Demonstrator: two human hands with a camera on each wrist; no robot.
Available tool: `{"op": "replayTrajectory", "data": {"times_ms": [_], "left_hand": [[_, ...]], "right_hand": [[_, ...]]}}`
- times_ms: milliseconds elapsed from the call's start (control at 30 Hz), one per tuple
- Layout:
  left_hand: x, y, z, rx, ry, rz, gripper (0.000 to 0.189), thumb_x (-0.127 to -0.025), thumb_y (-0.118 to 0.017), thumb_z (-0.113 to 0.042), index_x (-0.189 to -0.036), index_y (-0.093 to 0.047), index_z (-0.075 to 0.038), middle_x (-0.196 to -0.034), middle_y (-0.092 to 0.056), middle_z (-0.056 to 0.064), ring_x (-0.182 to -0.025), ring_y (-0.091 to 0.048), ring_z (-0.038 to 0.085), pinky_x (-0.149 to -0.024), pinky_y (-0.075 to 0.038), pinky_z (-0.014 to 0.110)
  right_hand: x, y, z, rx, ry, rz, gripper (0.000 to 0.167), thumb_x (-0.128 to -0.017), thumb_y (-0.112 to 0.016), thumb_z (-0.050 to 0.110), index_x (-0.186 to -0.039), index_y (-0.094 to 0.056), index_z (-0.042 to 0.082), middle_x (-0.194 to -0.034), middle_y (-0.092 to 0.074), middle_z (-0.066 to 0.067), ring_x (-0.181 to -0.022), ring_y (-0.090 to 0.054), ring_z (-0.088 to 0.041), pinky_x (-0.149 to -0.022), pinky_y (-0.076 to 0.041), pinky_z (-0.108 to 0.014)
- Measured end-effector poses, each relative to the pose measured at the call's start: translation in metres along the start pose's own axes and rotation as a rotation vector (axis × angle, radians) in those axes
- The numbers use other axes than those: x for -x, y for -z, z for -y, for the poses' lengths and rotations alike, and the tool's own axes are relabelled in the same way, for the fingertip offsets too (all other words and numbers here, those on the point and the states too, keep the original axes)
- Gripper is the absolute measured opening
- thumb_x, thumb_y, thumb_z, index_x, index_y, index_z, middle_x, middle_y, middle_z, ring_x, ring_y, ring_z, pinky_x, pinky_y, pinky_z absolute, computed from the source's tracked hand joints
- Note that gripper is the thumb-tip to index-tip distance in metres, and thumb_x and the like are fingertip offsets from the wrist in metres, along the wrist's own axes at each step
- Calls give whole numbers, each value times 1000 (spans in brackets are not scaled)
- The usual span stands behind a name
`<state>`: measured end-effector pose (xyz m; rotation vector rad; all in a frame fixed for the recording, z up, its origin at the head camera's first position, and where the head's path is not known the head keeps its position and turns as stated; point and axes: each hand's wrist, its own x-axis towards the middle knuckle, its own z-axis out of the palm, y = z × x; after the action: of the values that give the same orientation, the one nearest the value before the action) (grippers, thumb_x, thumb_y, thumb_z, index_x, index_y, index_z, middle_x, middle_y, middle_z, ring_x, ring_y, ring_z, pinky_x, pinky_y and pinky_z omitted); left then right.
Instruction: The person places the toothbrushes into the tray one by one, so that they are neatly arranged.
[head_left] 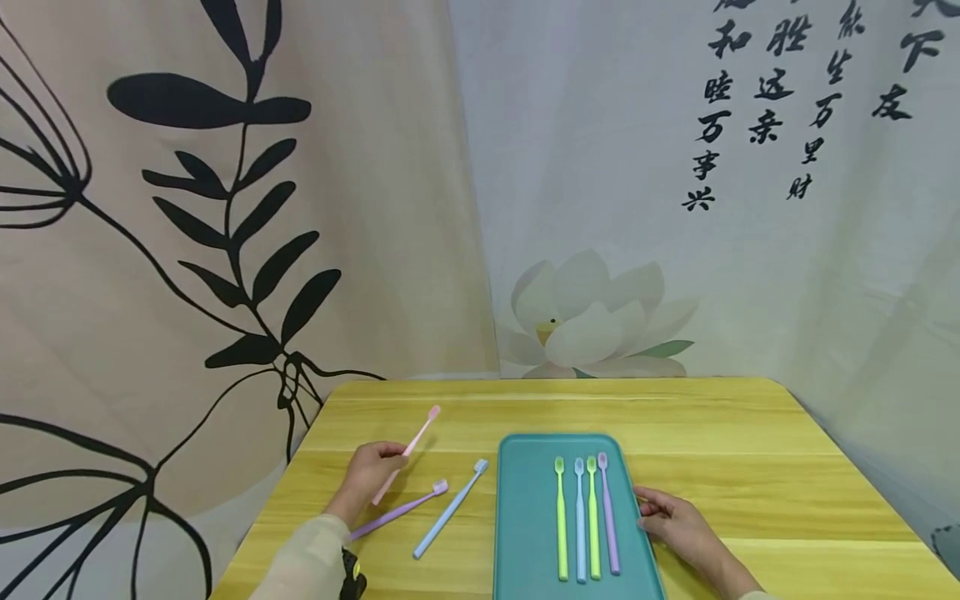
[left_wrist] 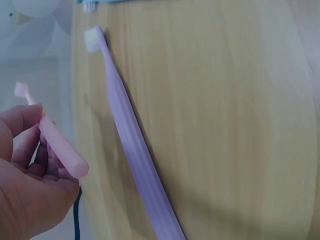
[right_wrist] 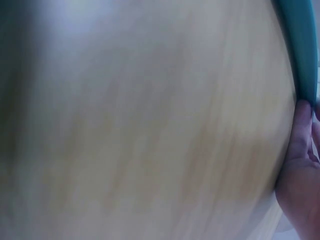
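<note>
The left hand (head_left: 371, 473) is pinching a pink toothbrush (head_left: 422, 433) above the table (head_left: 787, 467), near a purple toothbrush (head_left: 401, 510) and a blue toothbrush (head_left: 450, 512). The right hand (head_left: 678, 525) is gripping the edge of a teal tray (head_left: 525, 517), where four toothbrushes (head_left: 581, 533) are lying side by side.

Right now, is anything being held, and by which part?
The left grip holds the pink brush around its middle. The right grip touches the tray at its edge; whether it's held is unclear.

Curtained-off workspace, printed drapes (head_left: 405, 217), wood-grain table (head_left: 765, 483)
</note>
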<state>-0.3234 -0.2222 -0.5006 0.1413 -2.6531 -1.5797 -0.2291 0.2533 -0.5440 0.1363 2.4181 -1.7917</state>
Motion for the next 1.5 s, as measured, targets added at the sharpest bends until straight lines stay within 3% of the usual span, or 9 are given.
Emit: {"op": "replayTrajectory", "data": {"times_ms": [367, 633, 767, 1000, 1300, 1500], "left_hand": [[6, -26, -21, 263, 38, 33, 28, -88, -69, 1, -114, -67, 11, -96, -65, 14, -82, -61, 22, -67, -52, 29], [11, -46, -39, 328, 30, 92, 29, -89, -69, -1, -115, -66, 9, -95, -65, 13, -87, -63, 32, -65, -51, 30], [16, -55, -46, 339, 25, 110, 28, -90, -69, -3, -115, -66, 9, -97, -66, 13, -84, -63, 27, -67, -54, 33], [23, -72, -54, 404, 14, 130, 30, -90, -67, -2, -115, -64, 15, -90, -67, 9, -72, -60, 15, -62, -51, 26], [30, -86, -60, 464, 17, 167, 32, -89, -67, 0, -115, -62, 16, -91, -68, 10, -73, -62, 14, -62, -51, 25], [35, -97, -61, 494, 34, 164, 31, -87, -68, 2, -114, -63, 16, -83, -66, 5, -68, -60, 12, -58, -48, 22]], "right_hand": [[0, 1, 2, 8, 1, -2, 53, -90, -64, -1, -140, -48, -11, -105, -57, -13, -93, -55, -22, -75, -55, -33], [1, 0, 2, 18, 2, -4, 53, -89, -64, 0, -139, -48, -10, -105, -57, -13, -93, -55, -21, -75, -55, -32], [0, 0, 1, -3, -3, -3, 54, -90, -64, -2, -140, -47, -11, -106, -57, -13, -93, -55, -22, -75, -55, -33], [-2, -1, -2, -8, -19, -14, 53, -90, -64, -2, -140, -47, -11, -106, -56, -13, -93, -53, -22, -76, -54, -32], [-1, 0, -2, 5, -9, -12, 54, -88, -65, -1, -139, -49, -10, -104, -57, -13, -93, -55, -21, -74, -55, -31], [-2, 0, -2, 5, -9, -13, 54, -88, -65, -2, -139, -49, -10, -104, -58, -12, -93, -56, -22, -75, -55, -32]]}}
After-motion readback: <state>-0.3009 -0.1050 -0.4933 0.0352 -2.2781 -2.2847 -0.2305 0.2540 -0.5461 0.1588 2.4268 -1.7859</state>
